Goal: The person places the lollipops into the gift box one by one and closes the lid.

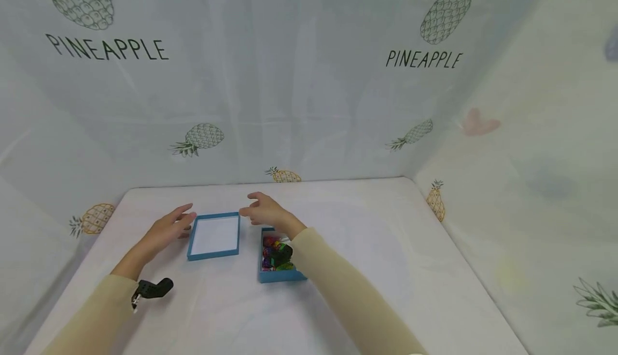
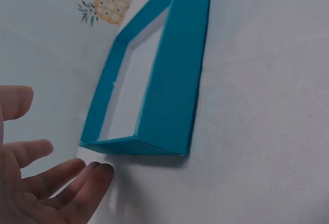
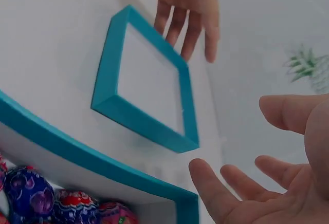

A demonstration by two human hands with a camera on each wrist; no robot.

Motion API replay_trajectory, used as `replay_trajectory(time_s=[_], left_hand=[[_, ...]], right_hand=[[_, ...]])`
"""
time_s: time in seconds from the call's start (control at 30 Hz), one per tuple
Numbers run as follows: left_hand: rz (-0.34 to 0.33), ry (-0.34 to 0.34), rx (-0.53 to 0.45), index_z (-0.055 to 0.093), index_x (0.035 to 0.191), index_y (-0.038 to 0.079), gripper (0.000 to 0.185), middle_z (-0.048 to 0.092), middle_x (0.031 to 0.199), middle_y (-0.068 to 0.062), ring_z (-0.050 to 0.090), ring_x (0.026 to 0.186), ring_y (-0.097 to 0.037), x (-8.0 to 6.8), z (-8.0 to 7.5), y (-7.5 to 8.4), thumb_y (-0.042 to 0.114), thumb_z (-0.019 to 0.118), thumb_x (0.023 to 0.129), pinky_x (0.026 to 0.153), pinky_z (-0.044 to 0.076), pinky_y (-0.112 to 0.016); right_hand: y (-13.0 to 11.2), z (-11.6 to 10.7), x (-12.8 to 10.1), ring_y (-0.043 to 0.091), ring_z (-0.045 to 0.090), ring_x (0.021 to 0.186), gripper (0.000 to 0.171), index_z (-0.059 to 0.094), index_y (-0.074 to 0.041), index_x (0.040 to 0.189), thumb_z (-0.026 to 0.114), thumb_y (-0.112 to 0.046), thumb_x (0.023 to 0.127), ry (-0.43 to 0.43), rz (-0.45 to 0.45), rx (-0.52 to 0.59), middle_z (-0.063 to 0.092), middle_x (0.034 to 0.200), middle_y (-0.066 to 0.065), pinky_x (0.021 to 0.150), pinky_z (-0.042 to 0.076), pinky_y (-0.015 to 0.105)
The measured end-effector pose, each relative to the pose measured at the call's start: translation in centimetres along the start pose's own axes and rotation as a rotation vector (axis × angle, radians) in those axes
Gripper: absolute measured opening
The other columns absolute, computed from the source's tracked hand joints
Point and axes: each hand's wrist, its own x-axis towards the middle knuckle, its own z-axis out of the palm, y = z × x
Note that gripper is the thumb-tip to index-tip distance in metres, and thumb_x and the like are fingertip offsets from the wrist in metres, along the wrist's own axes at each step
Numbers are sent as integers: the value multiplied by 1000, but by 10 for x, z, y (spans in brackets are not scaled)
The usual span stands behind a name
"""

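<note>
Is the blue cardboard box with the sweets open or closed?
Open. The blue cardboard box shows its foil-wrapped sweets, and the blue lid lies beside it, inside up.

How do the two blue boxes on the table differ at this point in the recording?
The shallow blue cardboard tray with the white inside is empty; the blue cardboard box of foil-wrapped sweets is filled with colourful pieces. The empty tray lies between the left hand and the right hand; the filled box sits under the right forearm, partly hidden. The empty tray looks shallower. Both are blue outside, white inside, open-topped and resting flat on the white table.
</note>
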Motion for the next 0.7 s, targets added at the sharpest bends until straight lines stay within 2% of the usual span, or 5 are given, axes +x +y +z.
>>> replay_trajectory(time_s=[0.17,0.33,0.47,0.57,0.7], left_hand=[[-26,-41,-30,14,169,1,82,35,160,-39,47,142,-56,7,7,-7,57,35,113,114,35,-74],[-26,-57,-52,14,170,3,80,30,163,-39,46,143,-56,12,6,-5,55,36,114,115,36,-72],[-50,-60,-41,16,169,1,80,30,163,-39,47,142,-55,14,6,-4,56,35,113,115,36,-71],[-66,-55,-28,20,167,-3,79,32,163,-38,48,141,-54,14,5,-4,54,34,114,115,38,-69],[-67,-54,-18,24,165,-5,79,34,162,-38,49,141,-53,12,5,-4,55,34,114,115,40,-67]], right_hand=[[11,17,16,35,70,122,69,39,-11,163,69,-30,104,14,97,-32,64,143,15,112,49,49],[9,22,24,31,74,110,67,42,-12,162,70,-30,103,8,140,-110,68,136,13,113,48,50],[8,22,28,27,75,105,67,45,-11,160,70,-34,102,-11,170,-180,67,140,12,119,41,54],[6,24,30,24,74,106,68,45,-9,160,69,-35,102,-41,174,-203,63,146,11,121,38,54],[4,28,32,24,73,107,68,45,-9,161,68,-36,103,-56,188,-207,64,144,12,122,36,55]])
